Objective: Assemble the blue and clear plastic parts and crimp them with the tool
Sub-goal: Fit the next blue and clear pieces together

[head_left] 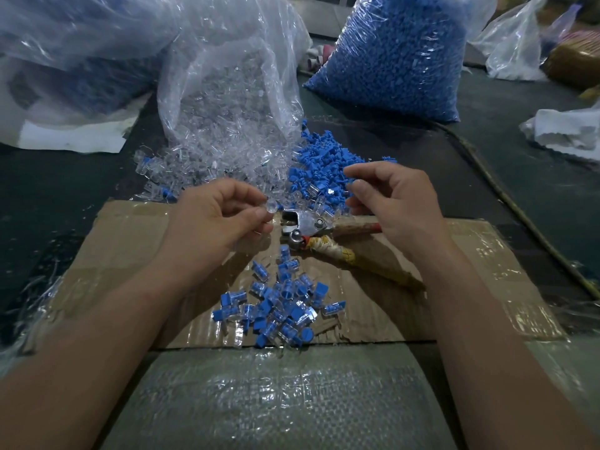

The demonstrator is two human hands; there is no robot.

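Handles of tool (306,226) partly hidden under right hand (393,206). Right fingers (357,171) curled; whether they pinch anything, cannot tell. In left hand (214,219), clear part (271,208) too small for shape. Top edge cuts blue bag (396,53).

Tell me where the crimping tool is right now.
In the head view, the crimping tool lies on the cardboard, centre, between the left hand and right hand, just beyond the pile of assembled pieces.
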